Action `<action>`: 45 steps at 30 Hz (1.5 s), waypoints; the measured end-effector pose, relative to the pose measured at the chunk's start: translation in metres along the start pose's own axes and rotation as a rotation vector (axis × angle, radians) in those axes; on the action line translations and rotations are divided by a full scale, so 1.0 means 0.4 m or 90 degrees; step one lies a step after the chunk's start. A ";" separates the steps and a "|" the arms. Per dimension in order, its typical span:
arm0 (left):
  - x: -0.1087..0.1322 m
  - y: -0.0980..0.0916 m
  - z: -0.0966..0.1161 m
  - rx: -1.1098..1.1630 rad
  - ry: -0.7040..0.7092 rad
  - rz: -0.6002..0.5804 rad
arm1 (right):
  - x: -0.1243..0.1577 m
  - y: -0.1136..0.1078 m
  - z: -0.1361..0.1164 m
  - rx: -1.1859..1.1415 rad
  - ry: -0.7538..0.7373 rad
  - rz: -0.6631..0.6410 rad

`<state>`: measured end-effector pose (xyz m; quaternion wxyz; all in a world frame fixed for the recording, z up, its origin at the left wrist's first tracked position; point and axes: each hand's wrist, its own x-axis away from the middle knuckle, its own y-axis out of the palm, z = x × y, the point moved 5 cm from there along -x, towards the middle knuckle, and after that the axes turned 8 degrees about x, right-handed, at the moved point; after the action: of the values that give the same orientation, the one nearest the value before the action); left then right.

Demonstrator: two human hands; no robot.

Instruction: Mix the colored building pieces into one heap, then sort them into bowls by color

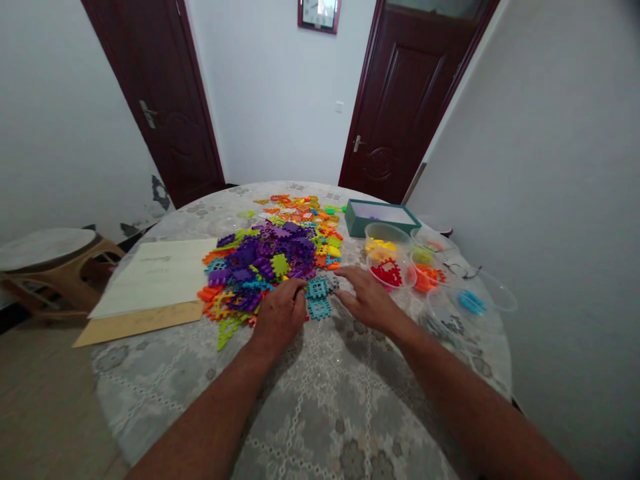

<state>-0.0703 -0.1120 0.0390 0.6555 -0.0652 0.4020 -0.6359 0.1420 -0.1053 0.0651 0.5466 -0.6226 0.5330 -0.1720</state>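
My left hand (280, 312) rests at the near right edge of a heap of interlocking plastic building pieces (277, 243), mostly purple ones. Its fingers are curled, with the thumb against them, and what is in them is hidden. Right beside the thumb lie two square teal lattice pieces, the upper teal piece (317, 288) and the lower teal piece (319, 309). My right hand (367, 299) is open, thumb and index finger apart, close to a small grey piece (332, 283) that borders the upper teal one. I see nothing held in it.
Clear plastic tubs on the right contain sorted pieces: yellow (381, 245), red (387, 272), orange (429, 277), blue (471, 302) and grey (453, 324). A green box (355, 223) stands behind them. White paper (150, 277) over brown card (143, 323) lies left, and glasses (465, 272) right.
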 end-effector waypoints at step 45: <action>0.015 0.046 0.019 -0.196 0.095 -0.163 | 0.074 0.058 0.091 -0.135 0.196 0.021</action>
<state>-0.0523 -0.1174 0.0304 0.5201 -0.1682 0.5301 -0.6483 0.1710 -0.1085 0.0218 0.3927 -0.6340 0.6358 -0.1992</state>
